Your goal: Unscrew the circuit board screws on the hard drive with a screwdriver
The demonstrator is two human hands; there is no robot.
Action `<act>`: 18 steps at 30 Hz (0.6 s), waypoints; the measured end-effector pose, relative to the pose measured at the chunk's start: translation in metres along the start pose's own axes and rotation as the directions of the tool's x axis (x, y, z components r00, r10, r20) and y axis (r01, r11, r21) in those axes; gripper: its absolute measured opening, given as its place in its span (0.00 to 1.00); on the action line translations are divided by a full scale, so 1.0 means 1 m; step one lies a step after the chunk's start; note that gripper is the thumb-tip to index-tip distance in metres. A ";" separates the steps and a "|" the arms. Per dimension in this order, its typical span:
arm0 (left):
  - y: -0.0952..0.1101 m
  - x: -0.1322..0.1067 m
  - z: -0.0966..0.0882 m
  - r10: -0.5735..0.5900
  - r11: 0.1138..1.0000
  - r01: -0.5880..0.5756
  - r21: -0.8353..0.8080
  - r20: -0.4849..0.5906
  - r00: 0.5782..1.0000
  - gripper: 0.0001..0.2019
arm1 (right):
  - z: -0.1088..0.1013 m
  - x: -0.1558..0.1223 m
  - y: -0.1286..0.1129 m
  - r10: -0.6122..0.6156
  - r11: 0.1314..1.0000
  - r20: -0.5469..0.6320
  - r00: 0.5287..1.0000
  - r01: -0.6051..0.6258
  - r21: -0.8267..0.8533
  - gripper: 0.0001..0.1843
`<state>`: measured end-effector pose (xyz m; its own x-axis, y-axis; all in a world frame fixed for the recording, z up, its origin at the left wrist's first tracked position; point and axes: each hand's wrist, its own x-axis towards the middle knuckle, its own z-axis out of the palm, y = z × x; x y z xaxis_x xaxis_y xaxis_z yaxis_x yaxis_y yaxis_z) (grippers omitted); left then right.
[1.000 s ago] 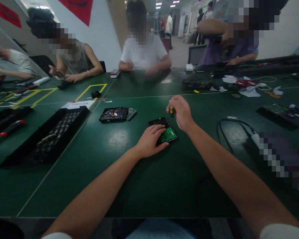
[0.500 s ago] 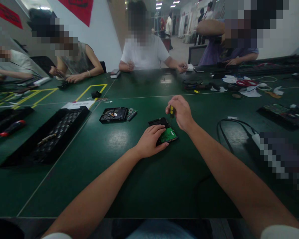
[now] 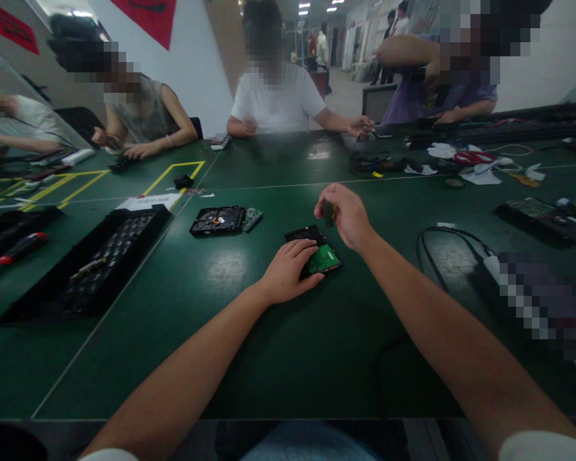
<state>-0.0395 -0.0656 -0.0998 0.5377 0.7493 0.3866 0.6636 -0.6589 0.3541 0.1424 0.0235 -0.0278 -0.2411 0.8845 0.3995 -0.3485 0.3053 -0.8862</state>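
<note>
Seen from head cam: work part-way along, by the look of things, on a flat, black, rectangular metal hard drive (image 3: pixel 312 232), set flat on a dark-green, smooth-topped bench (image 3: pixel 297 358). Done, apparently: a second black, boxy drive (image 3: pixel 217 220), off to the L, w/ a small, grey-green, rectangular loose board (image 3: pixel 253 219) just beside its R end. Remaining, judging from that pair: the drive in hand, w/ its flat, bright-green circuit board (image 3: pixel 326 258) still on top. No. of screws in or out: too small to tell.

Position rel. to fingers: hard drive directly under the bare L hand (image 3: pixel 290 269), fingers laid out over its L part, tips by the green board, thumb apart along the near edge. Pressing down, prob., rather than closed round; hidden L edge unclear. Bare R hand (image 3: pixel 343 214) above the drive's far R corner, fingers curled tight round a slim, dark-and-yellow, roughly upright screwdriver handle (image 3: pixel 329 216). Blade not clearly visible; contact w/ a screw, can't tell. R fingers near the drive, no touching seen.

Further L: a long, black, plastic-looking tray (image 3: pixel 138 245), w/ a thin, yellowish item (image 3: pixel 89 270) inside.
</note>
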 end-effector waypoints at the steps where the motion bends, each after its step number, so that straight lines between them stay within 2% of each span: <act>1: 0.000 0.000 0.000 0.000 1.000 0.000 0.002 0.002 1.000 0.31 | 0.000 0.000 0.000 0.005 1.000 0.003 1.000 -0.005 -0.010 0.08; 6: 0.000 0.000 -0.001 0.004 1.000 -0.004 -0.008 -0.001 1.000 0.31 | -0.001 0.001 0.000 0.030 0.999 -0.015 0.999 -0.030 -0.032 0.07; 10: 0.001 0.000 -0.002 0.000 1.000 0.000 -0.009 0.006 1.000 0.31 | 0.000 0.001 0.001 0.048 0.999 -0.039 0.998 -0.048 0.012 0.07; 13: 0.001 0.000 -0.001 -0.004 1.000 0.004 -0.005 0.007 1.000 0.31 | -0.001 0.002 0.002 0.034 0.998 -0.009 0.999 -0.034 0.045 0.06; 18: 0.000 0.000 0.000 -0.001 1.000 0.001 0.004 0.007 1.000 0.31 | -0.002 0.003 0.001 -0.005 0.999 0.007 1.000 0.004 0.040 0.14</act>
<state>-0.0396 -0.0651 -0.0994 0.5410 0.7504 0.3798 0.6663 -0.6580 0.3509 0.1435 0.0271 -0.0281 -0.2459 0.8805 0.4054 -0.3852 0.2950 -0.8744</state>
